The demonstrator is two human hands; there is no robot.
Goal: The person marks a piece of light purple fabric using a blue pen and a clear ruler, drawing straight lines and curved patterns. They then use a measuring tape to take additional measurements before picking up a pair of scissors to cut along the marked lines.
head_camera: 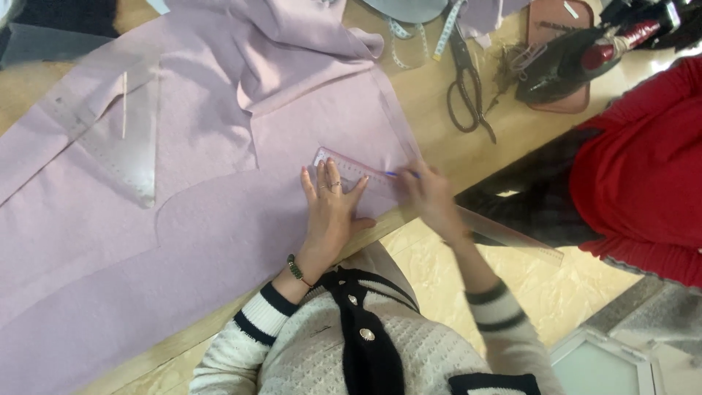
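Left hand (330, 207) lies flat, fingers spread, pinning the clear ruler (351, 167) to the pink fabric (212, 219) — right hand (430, 196) pinches a blue pen (401, 174) at the ruler's right end, long axis running left–right.

The fabric (183, 219) is spread over the surface (439, 95). A straight ruler (351, 168) is laid on the fabric near the surface's front edge, with a set square (121, 135) on the fabric well to its left. Scissors (466, 80) and an iron (578, 58) are placed behind and to the right.

Black scissors (466, 86), a measuring tape (418, 35) and an iron (578, 62) lie on the wooden table (428, 102).
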